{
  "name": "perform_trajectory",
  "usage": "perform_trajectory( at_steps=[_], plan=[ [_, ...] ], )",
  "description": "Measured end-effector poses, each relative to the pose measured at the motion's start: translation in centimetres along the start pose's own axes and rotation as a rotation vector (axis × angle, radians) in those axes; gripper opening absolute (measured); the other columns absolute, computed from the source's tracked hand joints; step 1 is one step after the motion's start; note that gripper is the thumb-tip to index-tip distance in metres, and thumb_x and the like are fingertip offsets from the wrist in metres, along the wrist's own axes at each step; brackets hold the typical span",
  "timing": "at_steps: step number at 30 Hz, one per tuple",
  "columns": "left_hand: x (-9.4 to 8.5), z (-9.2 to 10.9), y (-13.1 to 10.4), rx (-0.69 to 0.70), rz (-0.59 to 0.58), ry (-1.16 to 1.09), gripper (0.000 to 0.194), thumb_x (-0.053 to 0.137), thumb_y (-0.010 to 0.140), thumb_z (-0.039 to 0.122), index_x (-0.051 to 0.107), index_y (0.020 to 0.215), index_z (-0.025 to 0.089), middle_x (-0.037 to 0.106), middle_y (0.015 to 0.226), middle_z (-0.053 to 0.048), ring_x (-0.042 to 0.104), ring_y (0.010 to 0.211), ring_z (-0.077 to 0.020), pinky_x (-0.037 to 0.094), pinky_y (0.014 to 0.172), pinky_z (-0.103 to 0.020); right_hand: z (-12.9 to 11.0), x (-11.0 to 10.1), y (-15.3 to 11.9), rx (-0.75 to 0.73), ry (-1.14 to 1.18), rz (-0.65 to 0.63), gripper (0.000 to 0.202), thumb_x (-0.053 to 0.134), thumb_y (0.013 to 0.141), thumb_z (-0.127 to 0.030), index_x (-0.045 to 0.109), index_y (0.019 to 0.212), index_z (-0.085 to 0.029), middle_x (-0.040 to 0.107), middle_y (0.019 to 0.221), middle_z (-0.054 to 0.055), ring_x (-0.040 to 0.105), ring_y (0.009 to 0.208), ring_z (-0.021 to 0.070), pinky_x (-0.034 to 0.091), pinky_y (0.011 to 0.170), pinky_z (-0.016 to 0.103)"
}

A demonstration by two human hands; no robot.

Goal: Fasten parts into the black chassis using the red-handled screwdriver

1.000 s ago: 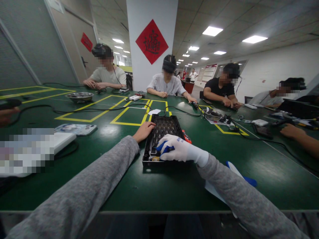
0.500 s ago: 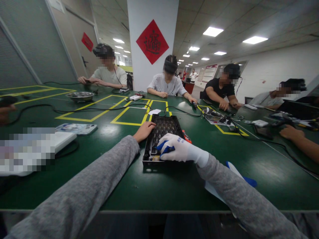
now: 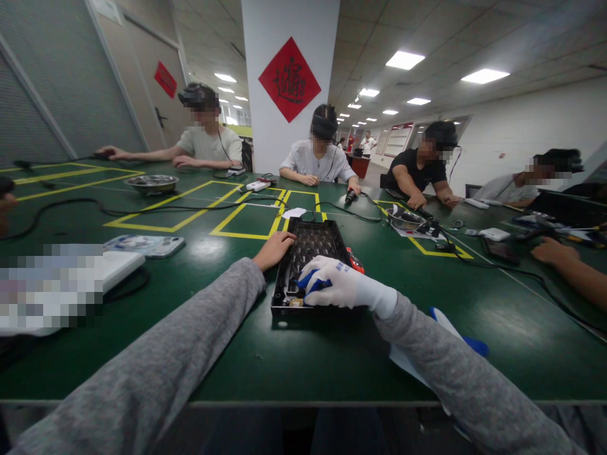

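One phone (image 3: 145, 246) lies well left, apart from both hands. The bare left hand (image 3: 275, 249), fingers extended rather than clenched, rests along the left rim of one open black case (image 3: 287, 311), probably steadying it for the gloved right hand (image 3: 325, 280), which curls into its near half; whether that grasps anything is hidden. One orange item (image 3: 355, 260) sits right beside the case; one loose glove (image 3: 462, 335) lies farther right.

Blk rect. case (image 3: 315, 240) lies flat on grn table (image 3: 246, 376), open side up, w/ yellowish pt. (image 3: 296, 303) at near end.
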State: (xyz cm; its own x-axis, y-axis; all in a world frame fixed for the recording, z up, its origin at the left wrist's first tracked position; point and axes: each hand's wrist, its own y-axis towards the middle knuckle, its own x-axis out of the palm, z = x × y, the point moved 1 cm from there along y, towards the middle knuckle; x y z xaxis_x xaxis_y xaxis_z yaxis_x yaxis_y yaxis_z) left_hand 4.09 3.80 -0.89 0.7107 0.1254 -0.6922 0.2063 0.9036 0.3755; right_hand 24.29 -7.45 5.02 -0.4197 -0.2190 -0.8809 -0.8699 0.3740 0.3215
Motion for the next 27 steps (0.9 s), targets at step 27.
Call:
perform_trajectory(
  at_steps=[27],
  plan=[
    [-0.08, 0.36, -0.08, -0.001, 0.000, 0.005, 0.038, 0.036, 0.081, 0.029, 0.063, 0.103, 0.012, 0.061, 0.111, -0.009, 0.050, 0.109, -0.0215, 0.035, 0.100, -0.035, 0.06, 0.30, -0.10, -0.005, -0.013, 0.053, 0.019, 0.065, 0.074, -0.037, 0.069, 0.074, -0.018, 0.065, 0.097, 0.005, 0.056, 0.095, 0.0159, 0.042, 0.089, 0.031]
  ],
)
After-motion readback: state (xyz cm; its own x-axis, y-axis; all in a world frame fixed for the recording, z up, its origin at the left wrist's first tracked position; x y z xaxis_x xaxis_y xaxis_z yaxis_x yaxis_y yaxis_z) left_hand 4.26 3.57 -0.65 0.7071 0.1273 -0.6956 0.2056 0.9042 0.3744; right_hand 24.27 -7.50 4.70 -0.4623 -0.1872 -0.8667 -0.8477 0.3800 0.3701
